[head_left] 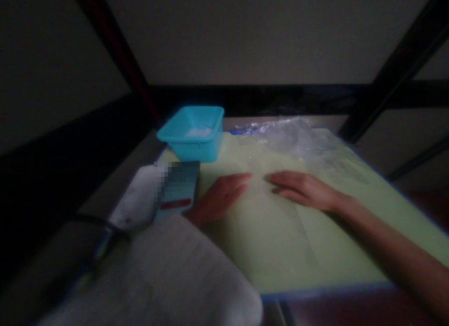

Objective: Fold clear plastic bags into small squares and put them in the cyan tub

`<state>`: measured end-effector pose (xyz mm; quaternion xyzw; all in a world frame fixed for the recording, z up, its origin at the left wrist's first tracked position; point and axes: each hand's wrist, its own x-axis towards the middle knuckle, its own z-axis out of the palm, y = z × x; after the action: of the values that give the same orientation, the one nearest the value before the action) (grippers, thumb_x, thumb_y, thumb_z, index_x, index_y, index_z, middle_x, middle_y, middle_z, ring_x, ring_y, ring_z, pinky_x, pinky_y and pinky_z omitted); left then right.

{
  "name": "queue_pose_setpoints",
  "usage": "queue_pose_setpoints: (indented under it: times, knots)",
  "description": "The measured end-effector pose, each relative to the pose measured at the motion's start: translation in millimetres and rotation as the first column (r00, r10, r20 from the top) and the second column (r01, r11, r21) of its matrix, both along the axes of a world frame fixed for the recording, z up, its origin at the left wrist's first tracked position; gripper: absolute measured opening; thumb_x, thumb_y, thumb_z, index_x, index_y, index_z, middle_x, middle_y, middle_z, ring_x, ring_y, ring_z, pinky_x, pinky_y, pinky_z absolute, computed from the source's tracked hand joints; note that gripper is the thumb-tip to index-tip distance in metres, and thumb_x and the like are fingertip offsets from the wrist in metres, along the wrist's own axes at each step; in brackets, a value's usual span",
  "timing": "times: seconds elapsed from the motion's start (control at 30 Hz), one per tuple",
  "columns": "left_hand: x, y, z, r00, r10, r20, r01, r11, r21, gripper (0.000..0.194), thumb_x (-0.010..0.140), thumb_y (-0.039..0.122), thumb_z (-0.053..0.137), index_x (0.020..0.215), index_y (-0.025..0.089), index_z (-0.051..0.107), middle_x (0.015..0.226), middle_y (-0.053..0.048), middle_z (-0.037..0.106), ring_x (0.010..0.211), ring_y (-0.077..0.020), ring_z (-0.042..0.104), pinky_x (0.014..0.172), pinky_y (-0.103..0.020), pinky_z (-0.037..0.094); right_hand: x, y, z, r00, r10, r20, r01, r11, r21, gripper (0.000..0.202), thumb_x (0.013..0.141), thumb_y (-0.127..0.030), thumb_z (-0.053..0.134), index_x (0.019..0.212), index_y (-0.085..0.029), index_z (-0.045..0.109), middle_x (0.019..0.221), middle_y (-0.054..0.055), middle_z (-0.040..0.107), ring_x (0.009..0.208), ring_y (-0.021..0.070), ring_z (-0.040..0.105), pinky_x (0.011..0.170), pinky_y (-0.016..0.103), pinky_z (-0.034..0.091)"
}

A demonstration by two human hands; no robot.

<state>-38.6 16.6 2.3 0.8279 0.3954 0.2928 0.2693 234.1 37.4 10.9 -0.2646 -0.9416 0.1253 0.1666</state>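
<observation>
My left hand [224, 195] is over the middle of the yellow-green table top [273, 251], its fingers stretched to the right and the thumb apart from them. Facing it, my right hand [301, 188] lies on the surface with fingers extended to the left. A gap separates the fingertips of the two hands. Between and below them is a faint clear sheet or film [287, 218], its edges hard to make out. Neither hand visibly grips anything.
A turquoise basket [198, 150] with whitish contents stands at the back left. Crumpled clear plastic [294, 134] lies along the back right. Left of my left hand are a box with a red stripe [178, 190] and a white item [136, 195]. Grey cloth [182, 270] covers the front left.
</observation>
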Motion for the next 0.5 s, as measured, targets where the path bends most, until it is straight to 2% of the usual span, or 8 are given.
queue_pose_setpoints:
  times: [0.1,0.23,0.3,0.33,0.4,0.5]
  knots:
    - [3,-8,7.8,0.982,0.090,0.165,-0.059,0.981,-0.187,0.036,0.093,0.036,0.041,0.109,0.016,0.067,0.113,-0.007,0.068,0.109,-0.0201,0.061,0.099,-0.034,0.043,-1,-6,11.3,0.999,0.025,-0.047,-0.027,0.999,-0.033,0.031,0.097,-0.031,0.039,0.112,-0.016,0.061,0.113,0.012,0.063,0.106,0.0210,0.059,0.090,0.037,0.048]
    - [11,-19,10.2,0.966,0.091,0.240,-0.008,0.945,-0.326,0.033,0.089,0.037,0.046,0.098,0.016,0.071,0.106,-0.005,0.071,0.103,-0.0205,0.064,0.095,-0.032,0.046,-9,-27,30.0,0.994,0.105,-0.019,-0.106,0.994,-0.035,0.030,0.097,-0.027,0.038,0.089,-0.014,0.063,0.086,0.008,0.061,0.076,0.0153,0.058,0.069,0.029,0.047]
    - [12,-23,8.8,0.963,0.097,0.252,-0.001,0.934,-0.357,0.034,0.088,0.038,0.047,0.097,0.016,0.071,0.104,-0.006,0.072,0.101,-0.0209,0.064,0.095,-0.032,0.046,-12,-44,38.0,0.986,0.162,0.042,-0.163,0.986,0.023,0.030,0.098,-0.025,0.036,0.085,-0.015,0.062,0.084,0.006,0.060,0.075,0.0146,0.056,0.068,0.029,0.044]
    - [12,-25,8.1,0.961,0.107,0.257,-0.005,0.930,-0.368,0.035,0.087,0.039,0.047,0.097,0.015,0.071,0.103,-0.006,0.072,0.101,-0.0211,0.065,0.095,-0.033,0.046,-12,-55,40.8,0.975,0.204,0.089,-0.212,0.972,0.098,0.031,0.098,-0.022,0.037,0.081,-0.015,0.061,0.083,0.006,0.060,0.076,0.0155,0.055,0.068,0.030,0.042]
    - [11,-26,7.5,0.951,0.142,0.276,-0.026,0.922,-0.385,0.036,0.086,0.041,0.049,0.095,0.015,0.071,0.102,-0.007,0.072,0.100,-0.0219,0.065,0.094,-0.033,0.047,-7,-77,43.2,0.969,0.181,0.167,-0.210,0.962,0.176,0.027,0.096,-0.017,0.041,0.077,-0.016,0.060,0.078,0.004,0.059,0.074,0.0158,0.052,0.067,0.031,0.039]
    - [9,-26,7.9,0.931,0.200,0.306,-0.061,0.910,-0.409,0.037,0.085,0.045,0.050,0.091,0.016,0.072,0.100,-0.007,0.072,0.098,-0.0228,0.065,0.092,-0.034,0.048,6,-106,39.4,0.960,0.136,0.245,-0.186,0.963,0.193,0.025,0.095,-0.015,0.043,0.076,-0.018,0.059,0.075,0.003,0.059,0.069,0.0160,0.050,0.065,0.032,0.037]
